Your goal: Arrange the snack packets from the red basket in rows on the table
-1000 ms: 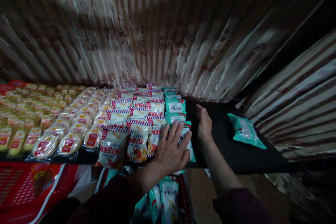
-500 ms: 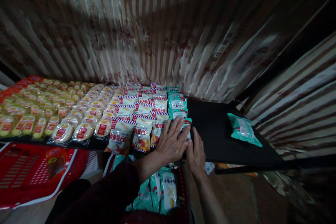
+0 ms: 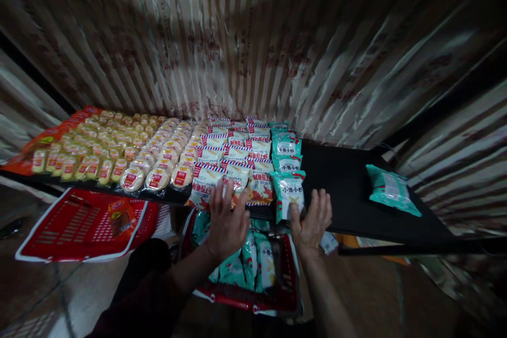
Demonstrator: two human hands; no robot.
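A column of teal snack bags (image 3: pixel 291 185) lies on the black shelf, the front one with its printed face up. Beside its lower right edge is my right hand (image 3: pixel 312 224), thumb against or just in front of the bag and fingers extended. My left hand (image 3: pixel 227 222) hovers at the shelf's front edge with fingers apart and nothing in it. It partly covers the front white-and-red snack bags (image 3: pixel 259 185), which stand in overlapping rows left of the teal column. Below my hands, a red basket (image 3: pixel 233 298) holds several more teal bags.
Round wrapped pastries (image 3: pixel 158 178) and small yellow wrapped cakes (image 3: pixel 93 166) fill the shelf's left part. A single teal bag (image 3: pixel 392 190) lies on the black shelf (image 3: pixel 332 169) at the right. A second red basket (image 3: pixel 79 224) sits below left. Striped sheeting (image 3: pixel 237 37) hangs behind.
My left hand has drawn back and left from the front teal bag, uncovering it. My right hand has shifted slightly right and opened out. The view has swung left.
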